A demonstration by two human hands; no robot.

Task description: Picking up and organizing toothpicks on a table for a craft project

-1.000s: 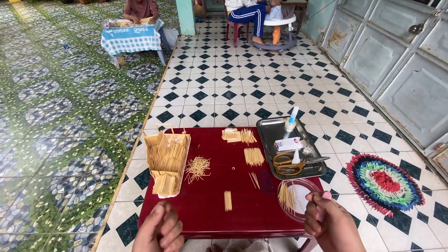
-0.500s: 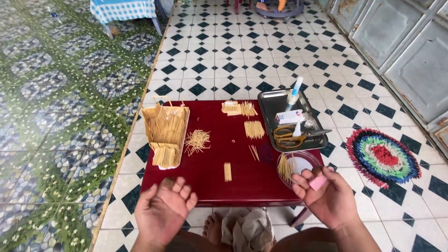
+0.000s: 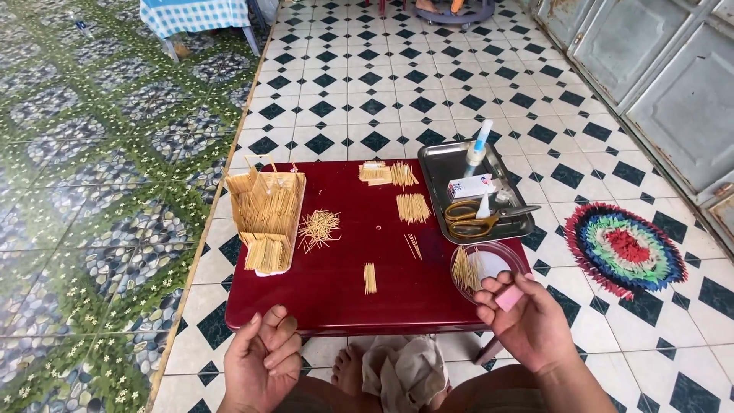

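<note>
Since a moment ago both hands have drawn back from the tabletop toward the body, and the view has tipped further down, so the bare feet and a crumpled cloth (image 3: 405,371) under the near edge now show.

The right hand (image 3: 527,325) hovers off the near right corner of the red table (image 3: 336,298), its thumb and fingers pinched around a small pink block (image 3: 509,297). The left hand (image 3: 264,359) sits just below the near edge toward the left, palm up, fingers loosely curled and half open, holding nothing that can be seen.

Just beyond the pink block, at the near right corner, lies a clear round dish (image 3: 501,262) with a bunch of toothpicks (image 3: 465,269) inside. Along the right edge sits a metal tray (image 3: 443,164) carrying yellow-handled scissors (image 3: 470,218), a small box and a glue bottle (image 3: 479,147). At the left edge stands a toothpick structure (image 3: 266,210) on a white base, with a loose heap of sticks (image 3: 319,229) beside it. Small neat bundles lie near the far edge and the middle, and one short bundle (image 3: 369,278) lies toward the near edge.
</note>
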